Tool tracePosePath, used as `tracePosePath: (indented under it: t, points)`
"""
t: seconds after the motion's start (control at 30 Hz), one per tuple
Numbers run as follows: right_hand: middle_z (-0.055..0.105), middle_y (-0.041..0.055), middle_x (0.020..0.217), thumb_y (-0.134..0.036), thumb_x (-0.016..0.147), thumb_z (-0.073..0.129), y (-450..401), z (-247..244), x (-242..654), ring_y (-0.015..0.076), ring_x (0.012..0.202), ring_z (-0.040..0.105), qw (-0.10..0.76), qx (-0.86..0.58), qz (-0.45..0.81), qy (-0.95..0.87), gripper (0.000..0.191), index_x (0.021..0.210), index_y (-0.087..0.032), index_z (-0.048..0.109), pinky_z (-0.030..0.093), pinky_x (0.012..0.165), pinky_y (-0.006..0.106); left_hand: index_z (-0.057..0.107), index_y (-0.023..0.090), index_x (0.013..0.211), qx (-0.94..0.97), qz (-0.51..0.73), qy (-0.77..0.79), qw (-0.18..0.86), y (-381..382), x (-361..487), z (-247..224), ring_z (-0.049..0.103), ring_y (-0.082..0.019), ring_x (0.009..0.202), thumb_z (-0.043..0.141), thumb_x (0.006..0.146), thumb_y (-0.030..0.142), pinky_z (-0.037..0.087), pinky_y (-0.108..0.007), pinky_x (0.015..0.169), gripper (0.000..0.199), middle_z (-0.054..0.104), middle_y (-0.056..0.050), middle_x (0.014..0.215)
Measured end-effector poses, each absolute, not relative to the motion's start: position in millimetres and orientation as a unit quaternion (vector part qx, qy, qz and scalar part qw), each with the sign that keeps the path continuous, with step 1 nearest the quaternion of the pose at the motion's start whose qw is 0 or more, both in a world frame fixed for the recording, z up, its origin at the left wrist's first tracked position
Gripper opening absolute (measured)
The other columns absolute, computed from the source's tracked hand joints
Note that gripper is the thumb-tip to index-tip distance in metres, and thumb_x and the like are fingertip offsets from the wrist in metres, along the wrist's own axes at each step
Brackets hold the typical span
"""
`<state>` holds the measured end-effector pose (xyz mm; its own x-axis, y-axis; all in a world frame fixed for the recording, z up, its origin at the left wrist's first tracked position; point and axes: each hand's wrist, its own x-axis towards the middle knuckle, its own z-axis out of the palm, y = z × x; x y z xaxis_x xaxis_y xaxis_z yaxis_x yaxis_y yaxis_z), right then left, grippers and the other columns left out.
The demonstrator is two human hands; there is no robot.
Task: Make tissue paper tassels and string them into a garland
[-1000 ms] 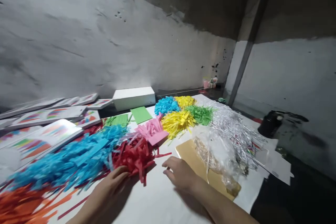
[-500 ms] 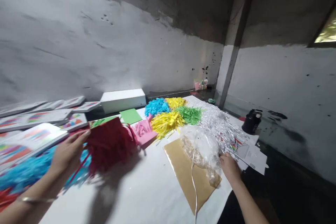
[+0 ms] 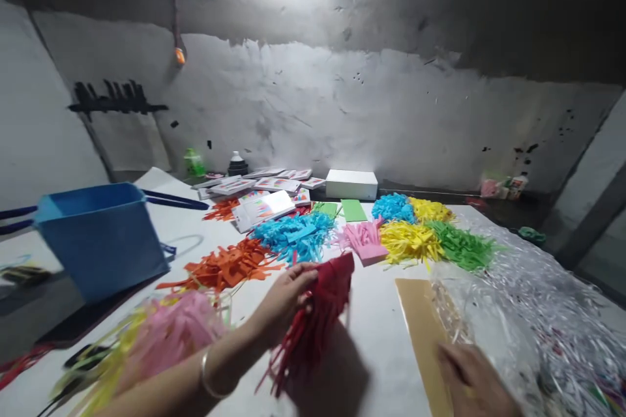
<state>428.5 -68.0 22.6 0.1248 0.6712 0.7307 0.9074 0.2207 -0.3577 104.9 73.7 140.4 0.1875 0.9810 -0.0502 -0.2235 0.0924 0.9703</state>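
Note:
In the middle of the head view, my left hand [image 3: 288,300] is closed on a dark red fringed paper piece [image 3: 327,300], its thin strips hanging down over the white table covering. My right hand [image 3: 472,374], smeared by motion, is over the edge of a brown sheet [image 3: 415,313], beside a clear plastic bag [image 3: 493,319]. Its fingers look curled, but whether they hold anything cannot be made out. Just beyond the red piece lie blue paper strips [image 3: 296,234] and a pink fringed paper [image 3: 364,241].
Orange strips [image 3: 229,264] and blurred pink strips [image 3: 180,332] lie at left, near a blue box with handles [image 3: 102,234]. Yellow strips [image 3: 411,241], green strips [image 3: 462,244] and silver tinsel [image 3: 542,293] spread right. White printed boxes [image 3: 264,208] and a white box [image 3: 351,184] stand behind.
The view has swung left, bringing the blue box into sight. My left hand still holds the red fringed paper, now turned narrower. My right hand has come off the plastic bag.

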Motion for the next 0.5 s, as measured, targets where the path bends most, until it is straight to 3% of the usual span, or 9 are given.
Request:
tracePosePath:
  t: [0.07,0.2,0.4,0.5]
  points:
    - [0.072,0.0067,0.099,-0.021,0.093,0.059,-45.5,43.8,358.0,0.0217,0.093,0.069,0.456,-0.498,-0.079,-0.733,0.024,0.115,-0.027,0.067,0.055,0.083,0.032,0.064,0.016,0.088,0.449,0.467,0.404,0.646,49.4,112.0,121.2,0.048,-0.007,0.044,0.080,0.068,0.040,0.039,-0.019,0.043,0.035,0.060,0.004,0.063]
    - [0.066,0.0087,0.106,-0.023,0.095,0.056,-8.3,72.6,283.0,0.0235,0.099,0.064,0.476,-0.532,0.060,-0.698,0.023,0.117,-0.022,0.063,0.053,0.088,0.038,0.067,0.016,0.092,0.450,0.448,0.373,0.676,24.1,115.4,94.1,0.055,-0.009,0.057,0.080,0.071,0.038,0.044,-0.020,0.053,0.033,0.067,0.000,0.079]
    - [0.066,0.0034,0.086,-0.017,0.090,0.050,-0.7,62.1,277.0,0.0214,0.082,0.063,0.461,-0.574,0.093,-0.670,0.014,0.085,-0.022,0.061,0.050,0.075,0.034,0.072,0.019,0.097,0.557,0.430,0.357,0.615,13.9,97.6,77.0,0.061,-0.018,0.083,0.069,0.085,0.038,0.048,-0.025,0.071,0.023,0.069,-0.003,0.089]
    - [0.066,0.0035,0.081,-0.019,0.087,0.048,6.2,57.0,287.1,0.0211,0.076,0.064,0.462,-0.608,0.090,-0.639,0.013,0.082,-0.021,0.060,0.050,0.071,0.033,0.073,0.019,0.096,0.622,0.425,0.361,0.550,12.4,88.8,76.7,0.060,-0.021,0.088,0.066,0.087,0.039,0.047,-0.028,0.076,0.023,0.066,-0.005,0.093]
